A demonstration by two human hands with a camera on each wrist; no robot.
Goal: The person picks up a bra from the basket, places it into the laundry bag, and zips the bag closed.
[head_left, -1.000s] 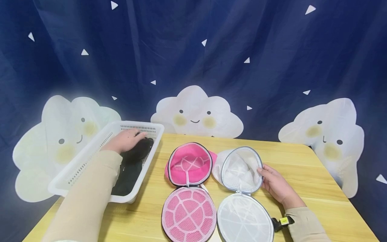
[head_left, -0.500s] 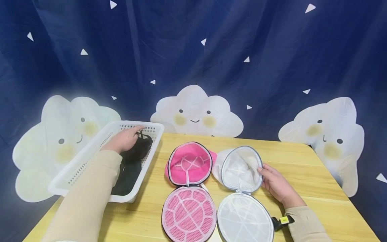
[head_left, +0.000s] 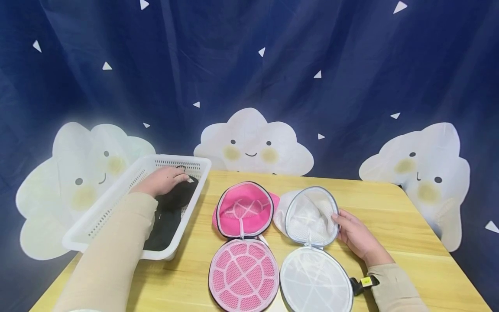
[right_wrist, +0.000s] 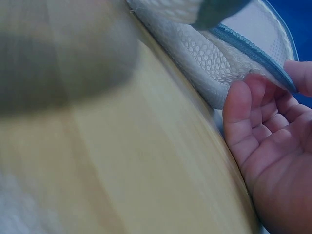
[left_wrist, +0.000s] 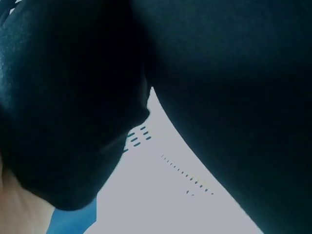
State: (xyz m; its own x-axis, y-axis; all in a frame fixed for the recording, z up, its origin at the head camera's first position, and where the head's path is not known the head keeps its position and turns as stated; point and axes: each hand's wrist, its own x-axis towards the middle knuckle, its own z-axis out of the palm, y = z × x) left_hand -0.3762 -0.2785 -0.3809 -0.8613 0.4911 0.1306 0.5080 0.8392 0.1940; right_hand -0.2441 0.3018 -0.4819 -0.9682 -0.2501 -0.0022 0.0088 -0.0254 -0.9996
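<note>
Black cloth (head_left: pixel 178 195) left, white bag (head_left: pixel 317 219) right, touching hands (head_left: pixel 356 238).

Lt wood-grain table (head_left: pixel 413 234), 1 basket + 2 mesh bags on top.
Tbl: plank-pattern top, far R corner rounded. On L: wht perforated basket (head_left: pixel 202 182), set at an angle. Mid: pink mesh bag (head_left: pixel 227 220), dk trim, mouth open, pink lid (head_left: pixel 243 277) flipped toward near edge. Just R of it: wht mesh bag (head_left: pixel 308 221), blue-gray trim, also open, wht lid (head_left: pixel 316 284) beside pink one.
</note>
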